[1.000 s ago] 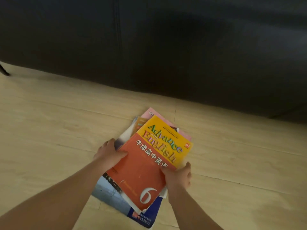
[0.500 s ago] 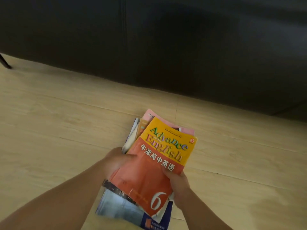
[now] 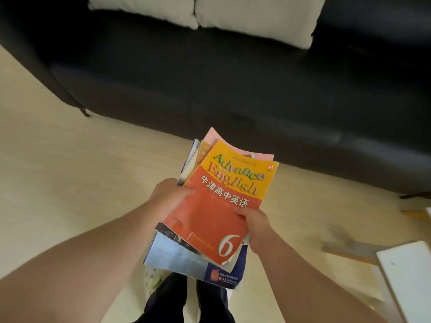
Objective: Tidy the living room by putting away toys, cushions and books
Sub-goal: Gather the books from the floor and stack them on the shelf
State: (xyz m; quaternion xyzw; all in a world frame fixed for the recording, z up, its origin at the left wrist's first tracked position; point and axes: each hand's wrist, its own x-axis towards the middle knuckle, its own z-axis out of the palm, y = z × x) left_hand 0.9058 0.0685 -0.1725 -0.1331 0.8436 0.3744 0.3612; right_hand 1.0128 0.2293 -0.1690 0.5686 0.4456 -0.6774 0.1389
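Left hand [image 3: 169, 197] and right hand [image 3: 255, 226], both clasping the stack of books [image 3: 205, 220] at about mid-length. The left hand grips the left edge and the right hand the right edge, each with its thumb laid over the top cover and its other fingers out of sight beneath. The stack lies directly between the hands, neither being the nearer. Its long axis runs away from the person, tilted a little to the right, toward the sofa [image 3: 233, 89]. The books are fanned rather than squared: an orange-and-yellow English textbook [image 3: 235, 183] on top, a blue-covered book [image 3: 182, 259] jutting toward the person at the bottom, a pink book [image 3: 214, 136] showing at the far end. The stack appears held clear of the pale wood-grain floor [image 3: 70, 159], above the person's dark trouser legs [image 3: 168, 299]. The black sofa carries two pale cushions [image 3: 256, 17] side by side, touching. At lower right is a white panel [image 3: 408, 276], of what furniture cannot be told. Judgement: books gathered but not yet put away; no shelf in view; the loose lower books may slide out in carrying
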